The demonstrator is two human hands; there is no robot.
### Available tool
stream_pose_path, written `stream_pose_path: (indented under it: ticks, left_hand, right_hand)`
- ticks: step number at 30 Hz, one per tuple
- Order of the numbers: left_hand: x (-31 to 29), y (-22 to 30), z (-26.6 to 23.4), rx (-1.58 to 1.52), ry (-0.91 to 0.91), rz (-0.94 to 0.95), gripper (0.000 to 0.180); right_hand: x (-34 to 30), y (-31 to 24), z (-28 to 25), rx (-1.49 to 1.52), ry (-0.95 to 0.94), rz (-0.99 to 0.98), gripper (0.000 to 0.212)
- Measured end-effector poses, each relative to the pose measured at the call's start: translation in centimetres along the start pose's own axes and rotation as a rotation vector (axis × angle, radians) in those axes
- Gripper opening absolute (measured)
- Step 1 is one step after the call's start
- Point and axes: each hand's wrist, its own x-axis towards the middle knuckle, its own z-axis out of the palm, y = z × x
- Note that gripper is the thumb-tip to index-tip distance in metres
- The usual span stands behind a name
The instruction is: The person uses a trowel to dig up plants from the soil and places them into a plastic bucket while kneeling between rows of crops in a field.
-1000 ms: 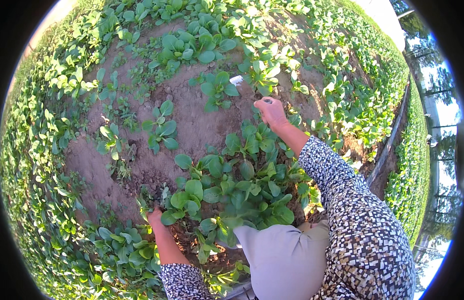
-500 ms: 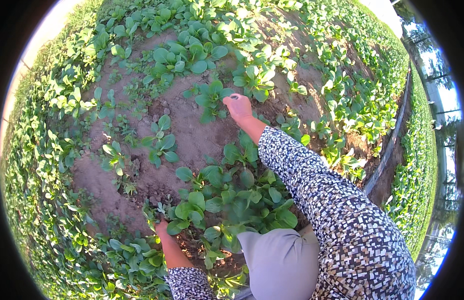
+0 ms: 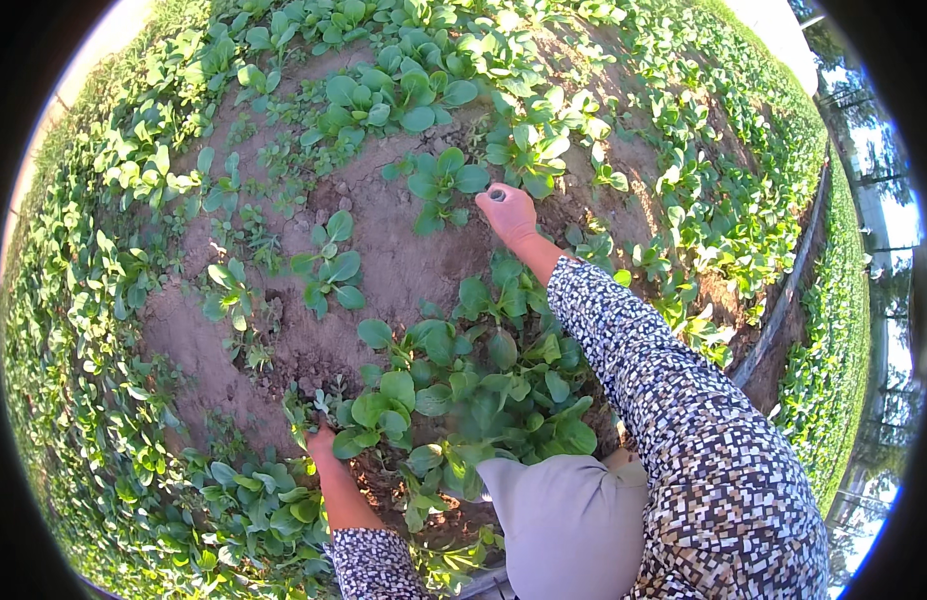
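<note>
My right hand point(image 3: 508, 212) is a closed fist, reaching out over the bed. A round grey end point(image 3: 497, 195) shows at its top, like the butt of a handle; the rest of that thing is hidden. Just left of this fist grows a small leafy green plant point(image 3: 445, 182), apart from the hand. At the lower left, low to the soil, my left hand point(image 3: 323, 438) is closed around small leafy weeds point(image 3: 301, 412). Its fingertips are partly covered by leaves. Broad-leaved greens point(image 3: 388, 400) stand right beside it.
Brown soil point(image 3: 383, 255) lies between the hands, with a lone seedling point(image 3: 333, 265) on it. Denser greens point(image 3: 528, 400) grow in front of my grey-clad knee point(image 3: 573, 530). A dark strip like a hose point(image 3: 783, 300) runs along the bed's right edge.
My right fist has shifted slightly right, away from the small plant beside it. My left hand stays at the weeds. The whole view has shifted a little.
</note>
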Motion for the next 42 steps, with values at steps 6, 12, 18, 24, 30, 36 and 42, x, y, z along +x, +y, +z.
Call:
stream_pose_path:
  ticks: [6, 12, 18, 24, 30, 36, 42]
  left_hand:
    - [3.9, -5.4, -1.8, -0.455, 0.222, 0.091, 0.087]
    - [0.0, 0.4, 0.3, -0.414, 0.128, -0.021, 0.085]
    - [-2.0, 1.9, -2.5, -0.635, 0.196, -0.089, 0.082]
    - [-2.3, 2.2, -3.4, -0.67, 0.243, -0.151, 0.066]
    - [-4.1, 4.1, -0.9, -0.834, 0.012, -0.093, 0.089]
    - [0.6, -2.5, -2.7, -0.781, 0.07, 0.099, 0.081]
    - [2.4, -3.2, -4.6, -0.515, 0.084, -0.137, 0.057]
  right_hand:
    - [-4.5, -4.5, -0.9, 0.067, 0.031, -0.458, 0.022]
    - [-11.5, -5.1, -5.5, -0.047, -0.279, -0.809, 0.023]
    - [-10.8, -1.8, -6.2, 0.603, -0.275, 0.093, 0.022]
    - [-4.5, 0.3, -3.4, 0.623, -0.122, 0.284, 0.021]
    - [2.5, 2.2, -0.6, 0.443, 0.047, 0.267, 0.021]
    - [3.9, -2.4, 0.4, 0.709, -0.094, 0.324, 0.019]
    - [-0.4, -0.5, -0.8, 0.674, -0.168, 0.271, 0.02]
